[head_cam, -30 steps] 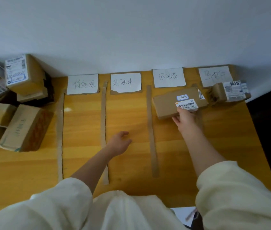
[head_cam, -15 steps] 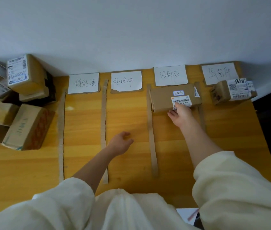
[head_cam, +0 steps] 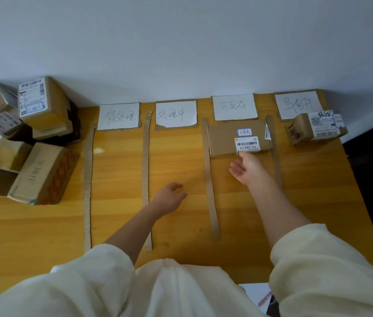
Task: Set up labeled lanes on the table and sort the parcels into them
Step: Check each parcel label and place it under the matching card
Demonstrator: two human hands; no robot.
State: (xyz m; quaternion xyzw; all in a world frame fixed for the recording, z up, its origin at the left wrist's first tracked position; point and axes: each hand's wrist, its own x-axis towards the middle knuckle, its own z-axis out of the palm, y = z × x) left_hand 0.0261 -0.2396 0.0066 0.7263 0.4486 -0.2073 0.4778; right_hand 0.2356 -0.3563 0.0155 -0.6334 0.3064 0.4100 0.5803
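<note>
Two parcels sat in lanes: flat parcel [head_cam: 238,138] in the third lane under its label [head_cam: 234,107], small parcel [head_cam: 316,128] in the fourth. Right hand [head_cam: 248,170] lay open just below the flat parcel, gripping nothing; left hand [head_cam: 169,197] hovered relaxed over the counter [head_cam: 117,179]. Unsorted boxes [head_cam: 32,138] stayed piled at left. Suggest reading each sticker before lifting.

Four labels [head_cam: 119,116], four strips [head_cam: 146,179].
</note>
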